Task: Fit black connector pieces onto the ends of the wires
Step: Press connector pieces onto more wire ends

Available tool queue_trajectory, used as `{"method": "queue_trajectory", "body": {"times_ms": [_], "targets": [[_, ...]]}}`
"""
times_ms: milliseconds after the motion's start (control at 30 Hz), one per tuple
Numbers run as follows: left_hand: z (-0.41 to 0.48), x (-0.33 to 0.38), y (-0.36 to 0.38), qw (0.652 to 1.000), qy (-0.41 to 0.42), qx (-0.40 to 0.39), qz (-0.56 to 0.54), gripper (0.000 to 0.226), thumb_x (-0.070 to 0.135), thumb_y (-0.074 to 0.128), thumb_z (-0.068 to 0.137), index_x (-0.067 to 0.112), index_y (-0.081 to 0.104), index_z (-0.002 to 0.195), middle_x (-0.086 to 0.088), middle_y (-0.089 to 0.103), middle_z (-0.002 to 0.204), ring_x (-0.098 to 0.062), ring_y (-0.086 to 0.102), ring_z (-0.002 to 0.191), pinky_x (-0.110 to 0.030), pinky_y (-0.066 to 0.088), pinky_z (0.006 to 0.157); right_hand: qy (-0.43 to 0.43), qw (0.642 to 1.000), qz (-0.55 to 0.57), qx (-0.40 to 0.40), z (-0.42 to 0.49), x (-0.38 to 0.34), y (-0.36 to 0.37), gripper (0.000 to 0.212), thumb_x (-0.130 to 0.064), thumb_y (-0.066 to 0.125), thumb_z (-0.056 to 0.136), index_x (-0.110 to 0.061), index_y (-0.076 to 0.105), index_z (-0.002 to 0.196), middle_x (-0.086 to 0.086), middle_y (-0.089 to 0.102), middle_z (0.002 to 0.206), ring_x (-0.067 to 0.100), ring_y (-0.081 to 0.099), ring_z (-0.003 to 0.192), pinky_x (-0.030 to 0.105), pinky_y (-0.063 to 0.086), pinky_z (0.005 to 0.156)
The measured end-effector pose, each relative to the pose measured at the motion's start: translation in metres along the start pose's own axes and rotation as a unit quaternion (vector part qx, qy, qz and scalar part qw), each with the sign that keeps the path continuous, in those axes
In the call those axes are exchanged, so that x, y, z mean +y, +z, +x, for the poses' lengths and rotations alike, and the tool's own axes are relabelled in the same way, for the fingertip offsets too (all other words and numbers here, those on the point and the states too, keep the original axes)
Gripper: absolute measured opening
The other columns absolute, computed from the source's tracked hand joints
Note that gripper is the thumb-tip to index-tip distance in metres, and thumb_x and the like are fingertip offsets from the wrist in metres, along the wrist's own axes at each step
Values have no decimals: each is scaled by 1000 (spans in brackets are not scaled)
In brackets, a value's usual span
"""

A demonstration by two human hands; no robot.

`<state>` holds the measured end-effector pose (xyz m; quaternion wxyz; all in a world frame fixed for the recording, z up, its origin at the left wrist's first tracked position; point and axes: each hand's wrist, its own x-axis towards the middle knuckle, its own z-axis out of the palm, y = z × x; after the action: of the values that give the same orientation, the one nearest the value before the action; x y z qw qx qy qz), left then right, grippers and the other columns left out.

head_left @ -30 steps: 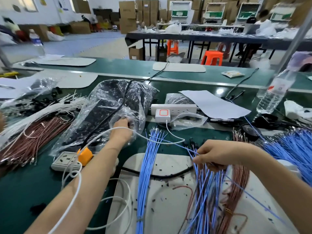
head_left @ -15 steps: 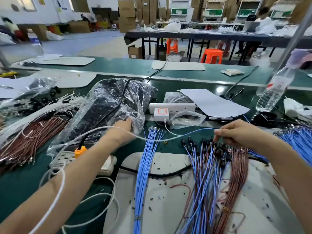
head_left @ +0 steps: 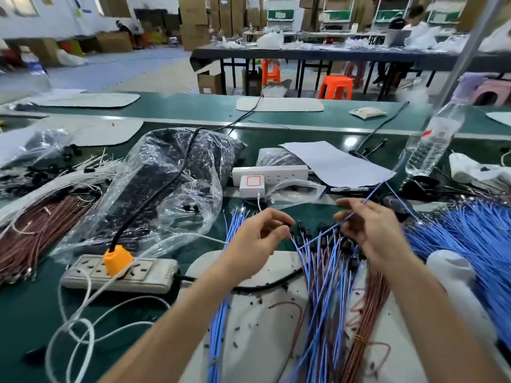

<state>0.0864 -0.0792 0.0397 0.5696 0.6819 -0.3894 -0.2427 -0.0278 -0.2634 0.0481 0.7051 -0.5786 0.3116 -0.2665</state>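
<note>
- The left hand (head_left: 260, 239) is raised over the green worktop (head_left: 33, 313), thumb and forefinger pinched narrow on a small black connector piece (head_left: 289, 227) at their tips.
- The right hand (head_left: 370, 233) is just beside it, fingers closed on a single blue wire (head_left: 370, 196) that runs up and to the right past the hand; the wire's lower end reaches down-left toward the left hand's fingertips. Whether wire and connector touch cannot be told.
- Beneath both hands lies a fan of blue and brown wires (head_left: 326, 286) already capped with black connectors at their far ends, spread over a white mat (head_left: 257, 327).
- A separate bundle of bare-ended blue wires (head_left: 221, 313) lies to the left of that fan, on the same mat.
- A large loose heap of blue wires (head_left: 475, 239) fills the right side of the worktop.
- A clear plastic bag of black parts (head_left: 171, 183) sits on the left, near the left hand, with a black cable draped over it.
- A grey power strip (head_left: 121, 272) with an orange plug (head_left: 117, 259) lies in front of the bag; a white cord (head_left: 83, 308) loops around it.
- Brown and white wire bundles (head_left: 41, 225) lie at the far left.
- A white power strip (head_left: 269, 172), a sheet of paper (head_left: 337, 164) and a tilted water bottle (head_left: 434, 142) sit behind the hands.
</note>
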Motion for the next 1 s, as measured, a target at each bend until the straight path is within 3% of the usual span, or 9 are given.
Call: {"method": "queue_trajectory", "body": {"times_ms": [67, 133, 200, 267, 367, 533, 667, 833, 1000], "targets": [[2, -17, 21, 997, 12, 73, 19, 20, 5, 58, 92, 26, 59, 92, 7, 61, 79, -3, 51, 64, -25, 46, 67, -18, 1000, 16, -3, -8, 20, 10, 28, -24, 37, 104, -12, 60, 93, 9, 71, 63, 18, 63, 47, 21, 46, 41], [-1, -28, 38, 995, 30, 92, 38, 21, 9, 61, 92, 30, 58, 93, 12, 62, 80, 1, 53, 67, -17, 45, 68, -29, 999, 37, -13, -14, 38, 16, 26, -27, 39, 103, -12, 59, 94, 12, 70, 63, 21, 64, 46, 21, 46, 40], [-3, -32, 48, 994, 39, 92, 35, 21, 11, 61, 91, 31, 58, 94, 10, 65, 86, -2, 58, 73, -16, 47, 70, -43, 998, 50, -22, -18, 48, 19, 18, -22, 47, 98, -10, 60, 95, 10, 69, 64, 20, 64, 50, 22, 50, 46], [-4, -35, 52, 995, 34, 87, 30, 20, 9, 61, 91, 28, 59, 96, 6, 68, 91, -10, 62, 79, -25, 52, 76, -64, 996, 51, -23, -19, 53, 19, 11, -10, 51, 95, -9, 62, 95, 7, 70, 66, 16, 62, 53, 21, 51, 52], [-7, -39, 49, 996, 29, 79, 26, 20, 7, 62, 90, 24, 60, 100, 6, 68, 93, -14, 64, 82, -32, 53, 80, -100, 993, 64, 1, -23, 52, 17, 18, -9, 42, 101, -10, 60, 96, 11, 70, 68, 17, 59, 50, 22, 50, 49], [-10, -38, 46, 995, 56, 76, 40, 24, 7, 65, 88, 29, 61, 98, 13, 68, 92, -7, 63, 84, -28, 53, 75, -146, 984, 89, 48, -34, 44, 14, 28, -34, 40, 96, -11, 56, 93, 11, 68, 61, 22, 61, 46, 24, 51, 46], [-11, -38, 45, 994, 61, 82, 30, 23, 2, 66, 86, 23, 65, 96, 21, 65, 89, -3, 62, 80, -16, 49, 72, -202, 977, 25, 56, -40, 46, 18, 32, -34, 43, 92, -7, 61, 92, 6, 68, 67, 16, 62, 56, 22, 52, 56], [-12, -39, 44, 994, 70, 80, 34, 28, 2, 66, 86, 28, 65, 97, 12, 66, 93, -8, 63, 81, -23, 53, 73, -211, 976, 43, 39, -47, 48, 24, 31, -38, 39, 94, -15, 59, 91, 14, 69, 66, 26, 63, 49, 26, 52, 48], [-11, -41, 44, 995, 57, 79, 10, 26, -1, 66, 85, 19, 66, 101, 11, 67, 89, -2, 64, 78, -12, 47, 71, -234, 970, 63, 23, -51, 46, 27, 28, -33, 36, 97, -13, 56, 93, 12, 69, 64, 27, 63, 49, 25, 52, 49]]}}
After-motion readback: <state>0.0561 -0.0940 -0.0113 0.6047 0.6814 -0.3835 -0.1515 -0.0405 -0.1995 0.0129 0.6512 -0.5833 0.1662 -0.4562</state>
